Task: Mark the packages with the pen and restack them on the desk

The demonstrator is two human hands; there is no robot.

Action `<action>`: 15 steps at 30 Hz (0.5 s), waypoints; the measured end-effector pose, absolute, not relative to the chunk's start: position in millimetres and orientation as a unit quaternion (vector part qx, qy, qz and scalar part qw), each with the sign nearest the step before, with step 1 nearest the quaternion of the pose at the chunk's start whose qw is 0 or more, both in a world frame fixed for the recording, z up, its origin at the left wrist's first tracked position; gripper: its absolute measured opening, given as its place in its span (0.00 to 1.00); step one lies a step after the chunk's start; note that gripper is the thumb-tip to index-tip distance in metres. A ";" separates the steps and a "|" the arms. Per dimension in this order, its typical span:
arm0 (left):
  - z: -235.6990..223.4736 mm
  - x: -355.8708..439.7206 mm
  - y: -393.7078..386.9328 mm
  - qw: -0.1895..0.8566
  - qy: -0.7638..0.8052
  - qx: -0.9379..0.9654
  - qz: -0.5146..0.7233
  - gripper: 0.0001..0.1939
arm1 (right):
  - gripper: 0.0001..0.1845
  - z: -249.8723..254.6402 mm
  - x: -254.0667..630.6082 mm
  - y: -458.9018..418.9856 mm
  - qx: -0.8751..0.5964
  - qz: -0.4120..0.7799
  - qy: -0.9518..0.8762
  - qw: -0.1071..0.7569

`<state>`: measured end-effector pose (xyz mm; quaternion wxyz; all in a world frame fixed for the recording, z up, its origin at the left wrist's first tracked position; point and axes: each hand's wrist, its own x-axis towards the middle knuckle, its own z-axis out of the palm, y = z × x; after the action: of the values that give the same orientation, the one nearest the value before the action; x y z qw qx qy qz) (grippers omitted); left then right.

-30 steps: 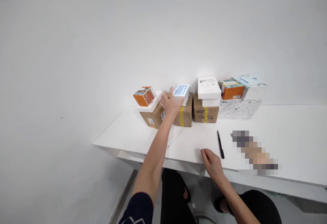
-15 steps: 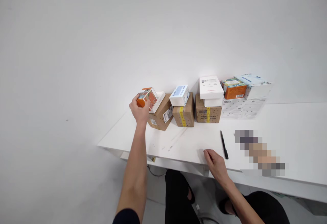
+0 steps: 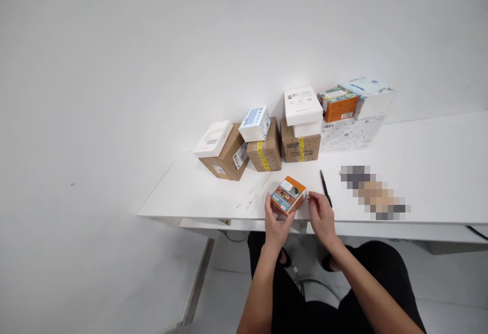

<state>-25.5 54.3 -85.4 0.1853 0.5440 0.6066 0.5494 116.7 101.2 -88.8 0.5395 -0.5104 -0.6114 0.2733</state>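
Observation:
A small orange box [image 3: 288,194] with printed pictures and a white label is gripped in my left hand [image 3: 277,226], just above the table's front edge. My left thumb lies along its near side and the fingers are on its left side. Close to the box's right side is my right hand [image 3: 322,218], its fingers loosely bent and slightly apart, holding nothing. Whether its fingertips touch the box is hard to tell. A black pen [image 3: 326,188] lies on the table just beyond my right hand.
Along the wall, a flat white box [image 3: 214,139] and a blue-and-white box [image 3: 254,123] sit on brown cartons [image 3: 264,153]. White boxes [image 3: 303,106] are stacked on another carton [image 3: 300,146]. An orange box [image 3: 338,106] and pale-blue box [image 3: 368,97] top a white dotted box [image 3: 348,135]. A pixelated patch [image 3: 375,194] covers something.
My left hand took the orange box from the flat white box at the left and brought it right and toward me. My right hand has loosened from a curled fist beside it.

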 end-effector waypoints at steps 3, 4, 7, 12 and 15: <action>-90.9 -27.3 49.4 0.207 0.656 0.518 0.510 0.52 | 0.14 -88.5 114.3 102.4 -0.510 0.252 -0.621 0.539; -89.8 -28.2 48.5 0.204 0.671 0.515 0.493 0.54 | 0.15 -88.9 113.2 102.8 -0.512 0.249 -0.623 0.537; -84.7 -28.1 47.7 0.181 0.702 0.523 0.449 0.50 | 0.20 -92.6 110.7 103.7 -0.510 0.246 -0.636 0.524; -67.5 -23.2 46.0 0.146 0.681 0.518 0.497 0.39 | 0.23 -99.1 112.1 103.0 -0.495 0.272 -0.659 0.496; -45.5 -26.5 45.9 0.106 0.649 0.536 0.530 0.35 | 0.19 -97.9 113.6 101.6 -0.488 0.288 -0.661 0.493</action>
<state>-26.5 45.9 -45.5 0.1060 0.5359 0.6489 0.5297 113.6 101.6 -97.9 0.4925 -0.4875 -0.6609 0.2880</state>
